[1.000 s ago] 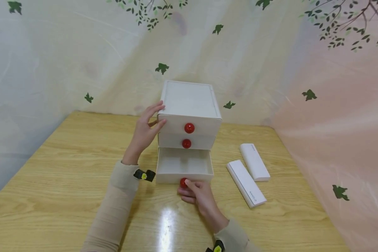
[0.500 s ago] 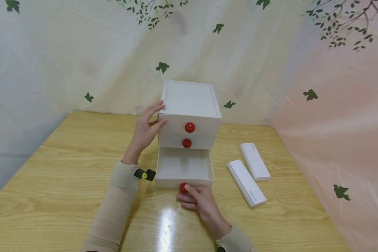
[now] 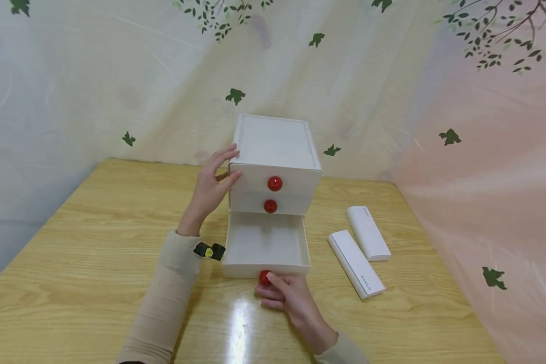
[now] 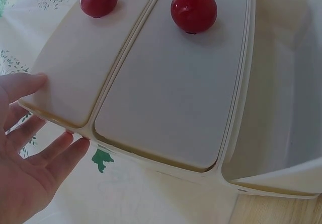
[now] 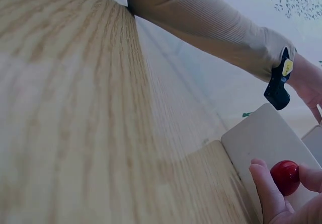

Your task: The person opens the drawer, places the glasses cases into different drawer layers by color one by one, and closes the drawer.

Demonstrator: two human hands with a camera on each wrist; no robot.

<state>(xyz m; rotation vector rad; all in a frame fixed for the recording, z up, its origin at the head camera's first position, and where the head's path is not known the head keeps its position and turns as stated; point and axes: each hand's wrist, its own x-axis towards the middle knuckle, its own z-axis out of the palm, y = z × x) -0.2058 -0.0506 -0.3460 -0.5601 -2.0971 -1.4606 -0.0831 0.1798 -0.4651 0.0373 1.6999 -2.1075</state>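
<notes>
A white drawer cabinet [image 3: 275, 144] stands on the table, its bottom drawer [image 3: 266, 237] pulled well out with a bare inside. My right hand [image 3: 296, 306] pinches the red round knob [image 3: 265, 277] of that drawer between thumb and fingers, as the right wrist view also shows. My left hand [image 3: 211, 182] rests on the cabinet's upper left front corner. In the left wrist view its thumb presses the front of the top drawer [image 4: 80, 68], while the spread, fairly straight fingers touch the side edge. The middle drawer [image 4: 171, 88] and the top one are closed.
Two white oblong cases, a near one [image 3: 357, 265] and a far one [image 3: 368, 233], lie on the wooden table [image 3: 95, 263] right of the cabinet. Behind hangs a pale curtain [image 3: 173, 81] with leaf prints, with a pinkish part at the right.
My right hand has drawn the bottom drawer farther out toward me, still pinching its knob. My left hand has kept its place on the cabinet's corner.
</notes>
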